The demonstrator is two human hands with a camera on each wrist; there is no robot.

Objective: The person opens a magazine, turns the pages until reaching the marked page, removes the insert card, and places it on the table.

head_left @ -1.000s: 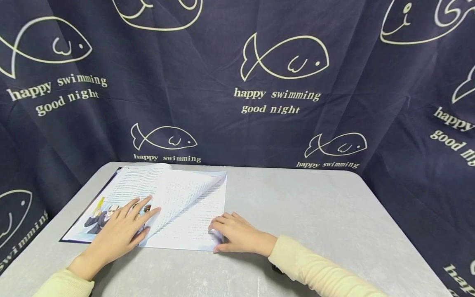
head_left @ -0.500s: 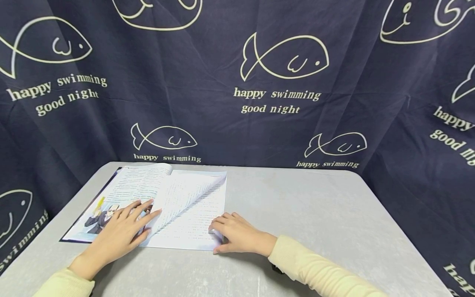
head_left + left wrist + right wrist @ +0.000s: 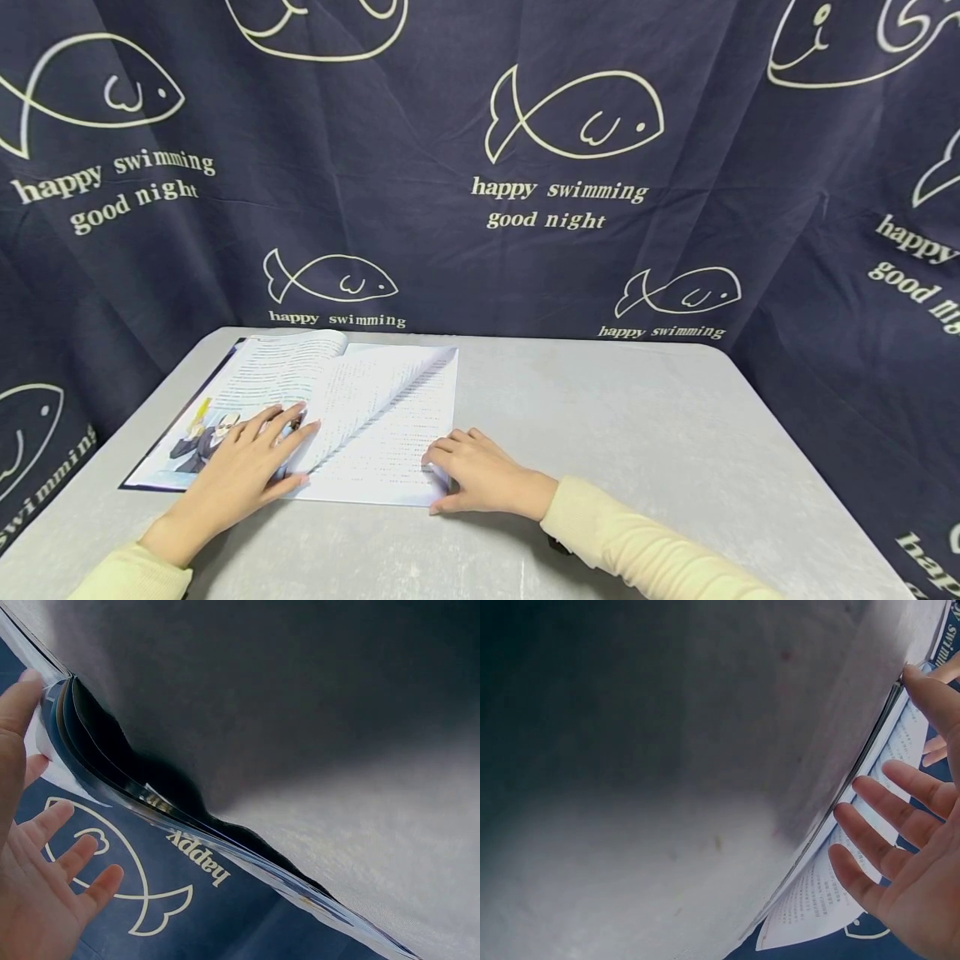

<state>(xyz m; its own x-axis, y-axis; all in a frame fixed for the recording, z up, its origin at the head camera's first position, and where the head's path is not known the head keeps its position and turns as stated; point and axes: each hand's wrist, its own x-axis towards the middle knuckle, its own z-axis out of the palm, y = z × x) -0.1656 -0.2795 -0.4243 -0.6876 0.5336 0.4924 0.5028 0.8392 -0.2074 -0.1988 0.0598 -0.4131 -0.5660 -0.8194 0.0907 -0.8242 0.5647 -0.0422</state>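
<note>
An open book (image 3: 390, 475) lies on the left part of the table, a colour picture (image 3: 197, 450) low on its left-hand page. Across that page rests my left hand (image 3: 242, 462), fingers spread and thumb stretched toward the middle fold. A lifted page (image 3: 360, 396) slants over the right side, its free edge running diagonally to the far right corner. My right hand (image 3: 483, 473) rests at the book's near right corner, fingertips over the page and thumb at the near edge. In the right wrist view the fingers (image 3: 877, 825) are loosely extended beside the printed page (image 3: 814, 904).
The grey table (image 3: 622, 433) extends to the right of the book. Behind it hangs a dark blue curtain (image 3: 435, 275) printed with fish outlines and words, which also closes in both sides.
The lifted page's diagonal edge has shifted a little up and left, baring more of the page beneath. My left thumb has moved slightly nearer the front edge. The right hand stays put.
</note>
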